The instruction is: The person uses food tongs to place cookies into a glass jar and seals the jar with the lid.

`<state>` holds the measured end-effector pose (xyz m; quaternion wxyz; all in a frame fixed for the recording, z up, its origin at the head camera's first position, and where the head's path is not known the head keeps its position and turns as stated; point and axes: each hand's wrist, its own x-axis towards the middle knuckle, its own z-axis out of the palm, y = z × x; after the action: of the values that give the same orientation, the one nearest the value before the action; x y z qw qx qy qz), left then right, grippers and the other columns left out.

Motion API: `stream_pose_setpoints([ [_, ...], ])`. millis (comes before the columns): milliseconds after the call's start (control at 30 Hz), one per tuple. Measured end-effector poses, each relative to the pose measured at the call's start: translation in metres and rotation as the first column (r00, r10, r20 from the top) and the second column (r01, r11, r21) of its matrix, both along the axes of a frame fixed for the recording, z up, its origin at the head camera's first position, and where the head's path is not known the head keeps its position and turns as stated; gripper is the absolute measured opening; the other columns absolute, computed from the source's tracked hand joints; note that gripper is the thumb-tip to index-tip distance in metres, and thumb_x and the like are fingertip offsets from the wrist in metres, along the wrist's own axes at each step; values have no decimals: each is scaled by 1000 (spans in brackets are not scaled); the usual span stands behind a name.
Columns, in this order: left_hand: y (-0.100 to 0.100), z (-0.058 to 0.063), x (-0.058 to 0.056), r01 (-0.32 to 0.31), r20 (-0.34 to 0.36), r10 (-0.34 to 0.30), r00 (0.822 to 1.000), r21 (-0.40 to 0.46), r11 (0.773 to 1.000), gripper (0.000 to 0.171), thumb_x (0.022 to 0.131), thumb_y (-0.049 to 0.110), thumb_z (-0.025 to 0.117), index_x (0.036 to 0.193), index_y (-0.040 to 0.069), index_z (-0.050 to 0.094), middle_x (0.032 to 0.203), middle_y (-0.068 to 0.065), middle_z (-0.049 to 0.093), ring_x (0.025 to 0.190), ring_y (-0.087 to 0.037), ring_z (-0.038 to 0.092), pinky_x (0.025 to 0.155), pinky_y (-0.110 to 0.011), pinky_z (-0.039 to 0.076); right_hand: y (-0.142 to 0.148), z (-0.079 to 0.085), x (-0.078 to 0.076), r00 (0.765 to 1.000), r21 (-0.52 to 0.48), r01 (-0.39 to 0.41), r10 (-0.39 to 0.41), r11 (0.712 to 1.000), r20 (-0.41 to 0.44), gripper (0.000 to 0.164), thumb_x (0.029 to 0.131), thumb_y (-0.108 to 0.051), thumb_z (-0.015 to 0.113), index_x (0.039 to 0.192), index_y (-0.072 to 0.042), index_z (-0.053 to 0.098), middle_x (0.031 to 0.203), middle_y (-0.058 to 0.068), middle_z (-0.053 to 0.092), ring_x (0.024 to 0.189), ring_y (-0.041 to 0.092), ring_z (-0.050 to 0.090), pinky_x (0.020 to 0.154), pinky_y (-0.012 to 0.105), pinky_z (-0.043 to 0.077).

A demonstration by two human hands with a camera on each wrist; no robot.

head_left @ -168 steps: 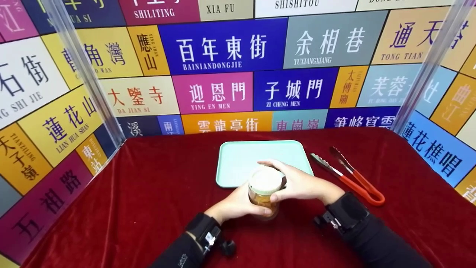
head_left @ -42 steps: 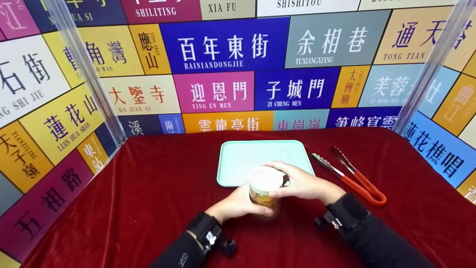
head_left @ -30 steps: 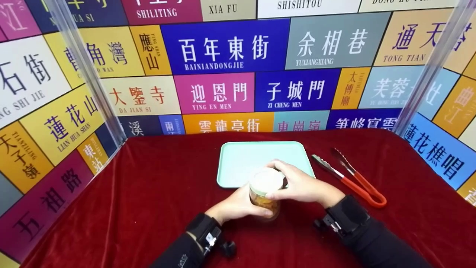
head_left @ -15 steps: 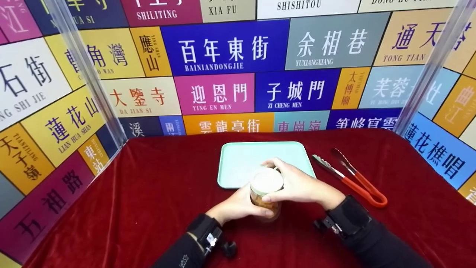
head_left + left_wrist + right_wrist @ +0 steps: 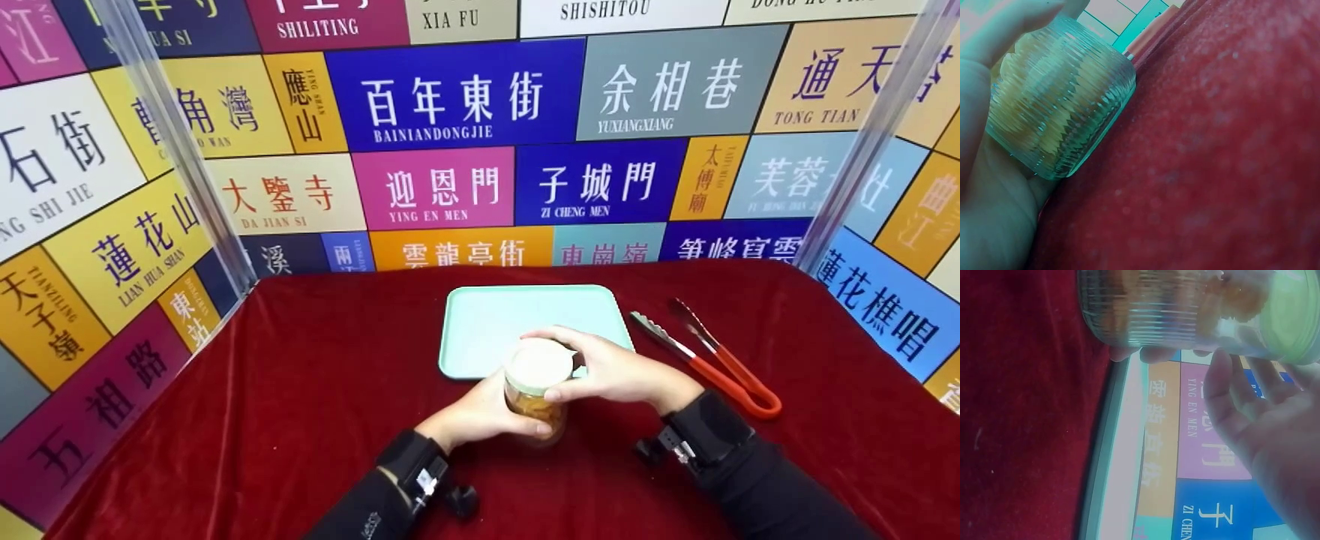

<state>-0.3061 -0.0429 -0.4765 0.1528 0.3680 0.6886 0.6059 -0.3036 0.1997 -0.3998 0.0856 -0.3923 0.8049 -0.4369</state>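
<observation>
In the head view a glass jar (image 5: 536, 409) stands upright, its pale lid (image 5: 538, 364) on top. Its ribbed wall shows yellow-brown, wavy-edged pieces inside, seen closely in the left wrist view through the glass (image 5: 1072, 95). My left hand (image 5: 472, 412) grips the jar's body from the left, thumb across the front. My right hand (image 5: 611, 371) holds the lid from the right, with the thumb at its near edge and the fingers round the far side. In the right wrist view the lid (image 5: 1292, 318) looks light green, with my right hand (image 5: 1275, 422) beside it.
Behind the jar lies a mint-green tray (image 5: 480, 322) on the red cloth (image 5: 315, 390). Tongs (image 5: 724, 367) with orange-red handles lie to the right of the tray. A wall of coloured name signs (image 5: 450, 97) rises beyond the table, with clear posts at both sides.
My right hand has shifted round the lid repeatedly; since half a second ago its thumb has moved rightward along the rim. My left hand and the jar stay in place, the lid still on.
</observation>
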Motion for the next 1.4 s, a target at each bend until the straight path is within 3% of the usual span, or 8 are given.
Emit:
stream_pose_setpoints([
  [367, 1, 1, 0, 17, -7, -17, 1000, 11, 1000, 85, 81, 8, 90, 153, 17, 45, 137, 1, 63, 126, -17, 62, 112, -34, 48, -5, -4, 2, 997, -23, 65, -66, 998, -29, 70, 86, -30, 91, 143, -13, 54, 131, 1, 65, 121, 20, 62, 101, 35, 52],
  [733, 3, 3, 0, 38, -55, -35, 998, 50, 998, 93, 81, 7, 90, 159, 17, 40, 143, 0, 59, 131, -18, 57, 117, -34, 43, -15, -8, 8, 975, -32, 208, -209, 978, -68, 74, 75, -37, 97, 129, -12, 53, 125, 3, 67, 117, 22, 63, 101, 45, 50],
  [833, 2, 3, 1, 25, -38, -23, 999, 40, 999, 91, 82, 7, 90, 157, 19, 40, 142, 0, 60, 130, -18, 59, 116, -34, 43, -14, -8, 7, 981, -15, 183, -184, 983, -68, 78, 76, -37, 96, 135, -11, 51, 129, 4, 65, 120, 22, 62, 104, 45, 49],
  [1033, 0, 1, 1, -3, 1, 3, 1000, 4, 1000, 83, 82, 8, 91, 151, 19, 45, 137, 1, 63, 127, -17, 62, 114, -33, 46, -4, -8, 0, 999, 6, 40, -40, 999, -10, 89, 86, -32, 90, 161, -18, 43, 140, 3, 63, 129, 23, 59, 112, 49, 45],
  [1200, 1, 0, 0, 4, 12, -4, 1000, 0, 1000, 82, 83, 8, 91, 151, 17, 46, 137, 0, 63, 127, -18, 62, 114, -34, 47, -1, -9, -2, 1000, -11, -2, 2, 1000, 6, 75, 92, -28, 85, 157, -20, 48, 141, 0, 63, 131, 23, 58, 112, 44, 45],
  [1400, 0, 0, 0, 4, 12, -4, 1000, -2, 1000, 83, 82, 9, 91, 151, 18, 47, 136, 1, 64, 126, -18, 63, 113, -34, 47, -3, -8, 0, 999, 3, 30, -30, 1000, -36, 74, 91, -30, 87, 154, -16, 51, 139, 0, 63, 131, 23, 57, 113, 44, 44],
])
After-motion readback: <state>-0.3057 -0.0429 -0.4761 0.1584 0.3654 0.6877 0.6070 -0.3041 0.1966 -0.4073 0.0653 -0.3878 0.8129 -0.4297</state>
